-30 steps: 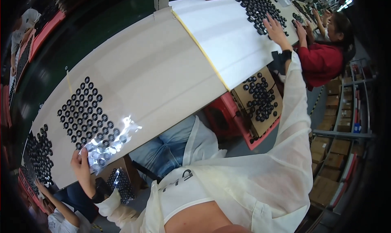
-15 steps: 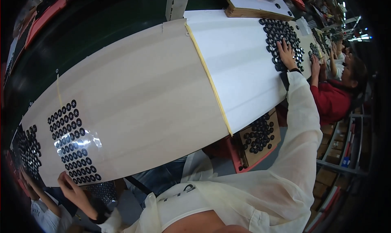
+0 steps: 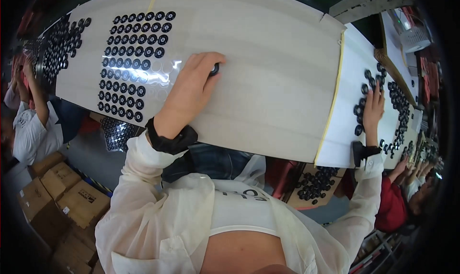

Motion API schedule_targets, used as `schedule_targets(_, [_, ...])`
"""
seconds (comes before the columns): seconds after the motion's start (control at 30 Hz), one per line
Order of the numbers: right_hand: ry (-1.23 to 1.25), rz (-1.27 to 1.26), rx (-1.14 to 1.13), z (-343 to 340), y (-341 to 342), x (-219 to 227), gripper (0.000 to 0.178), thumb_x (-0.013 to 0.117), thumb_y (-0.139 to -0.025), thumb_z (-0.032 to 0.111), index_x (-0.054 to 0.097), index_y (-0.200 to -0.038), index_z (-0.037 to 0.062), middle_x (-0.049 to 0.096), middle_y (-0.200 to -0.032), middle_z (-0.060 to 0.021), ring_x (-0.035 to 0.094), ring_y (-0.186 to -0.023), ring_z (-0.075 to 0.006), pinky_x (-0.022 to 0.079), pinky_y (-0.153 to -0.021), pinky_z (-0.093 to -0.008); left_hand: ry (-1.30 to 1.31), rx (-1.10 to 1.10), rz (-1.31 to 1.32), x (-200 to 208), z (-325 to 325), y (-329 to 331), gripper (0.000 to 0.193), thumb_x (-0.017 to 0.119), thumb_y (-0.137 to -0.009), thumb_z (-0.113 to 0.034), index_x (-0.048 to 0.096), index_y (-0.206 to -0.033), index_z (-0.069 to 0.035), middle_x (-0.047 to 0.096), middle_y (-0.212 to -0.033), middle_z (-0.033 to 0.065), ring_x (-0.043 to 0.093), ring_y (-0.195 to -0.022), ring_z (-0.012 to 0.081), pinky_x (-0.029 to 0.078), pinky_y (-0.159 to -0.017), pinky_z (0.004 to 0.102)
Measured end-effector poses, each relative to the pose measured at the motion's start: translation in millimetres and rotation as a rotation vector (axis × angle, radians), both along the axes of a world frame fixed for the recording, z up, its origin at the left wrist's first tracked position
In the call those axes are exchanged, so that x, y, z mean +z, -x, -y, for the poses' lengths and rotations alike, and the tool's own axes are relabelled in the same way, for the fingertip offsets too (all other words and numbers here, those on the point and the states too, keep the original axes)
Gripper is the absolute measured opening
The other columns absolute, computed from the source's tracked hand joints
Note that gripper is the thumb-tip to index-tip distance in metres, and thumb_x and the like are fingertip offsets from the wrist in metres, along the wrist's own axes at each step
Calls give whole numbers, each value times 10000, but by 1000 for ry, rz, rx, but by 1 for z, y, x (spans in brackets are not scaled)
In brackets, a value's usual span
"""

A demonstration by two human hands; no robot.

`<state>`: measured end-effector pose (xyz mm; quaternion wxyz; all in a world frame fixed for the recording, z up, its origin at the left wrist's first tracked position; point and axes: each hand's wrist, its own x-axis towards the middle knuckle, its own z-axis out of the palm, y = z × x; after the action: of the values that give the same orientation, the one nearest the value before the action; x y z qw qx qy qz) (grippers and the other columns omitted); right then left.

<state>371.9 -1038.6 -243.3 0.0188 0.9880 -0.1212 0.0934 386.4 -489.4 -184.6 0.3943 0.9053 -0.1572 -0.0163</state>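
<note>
My left hand (image 3: 188,89) is closed on a small black wheel (image 3: 214,69) with its thumb and fingers, over the beige tabletop (image 3: 268,96). Left of it, rows of black wheels with pale centres (image 3: 130,51) sit in a clear plastic sheet (image 3: 165,65) that catches glare; some round spots on its right side hold no wheel. At the right, my right hand (image 3: 373,111) reaches over a white sheet (image 3: 338,139) with its fingers stretched out. Its fingertips are at a loose group of black wheels (image 3: 358,110).
More loose wheels (image 3: 398,99) lie beyond my right hand, and another pile (image 3: 60,46) is at the far left. A yellow strip (image 3: 331,106) runs along the white sheet's edge. Below the table are a carton of wheels (image 3: 314,185) and stacked boxes (image 3: 81,202). Co-workers sit on both sides.
The view has swung left. My left hand has moved from the rows' near edge to their right and now holds a wheel. My right hand has come nearer, with wheels spread over the white sheet.
</note>
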Motion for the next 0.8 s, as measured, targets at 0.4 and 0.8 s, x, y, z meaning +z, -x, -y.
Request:
schedule_targets(0.4, [-58, -11, 95, -10, 24, 64, 527, 320, -1046, 441, 342, -1514, 199, 318, -1544, -187, 231, -1429, -442, 194, -1148, -515, -203, 17, 169, -3, 12, 24, 471, 663, -847, -63, 534, -1299, -87, 410, -1424, 187, 357, -1340, 405, 305, -1107, 485])
schedule_targets(0.8, [-43, 93, -100, 161, 140, -16, 515, 458, -1000, 246, 372, -1421, -38, 371, -1471, -258, 332, -1337, -500, 211, -1136, -574, -325, -287, 59, -7, 78, 91, 621, 631, -886, -144, 391, -1456, -93, 286, -1522, 191, 209, -1436, 415, 79, -1155, 617])
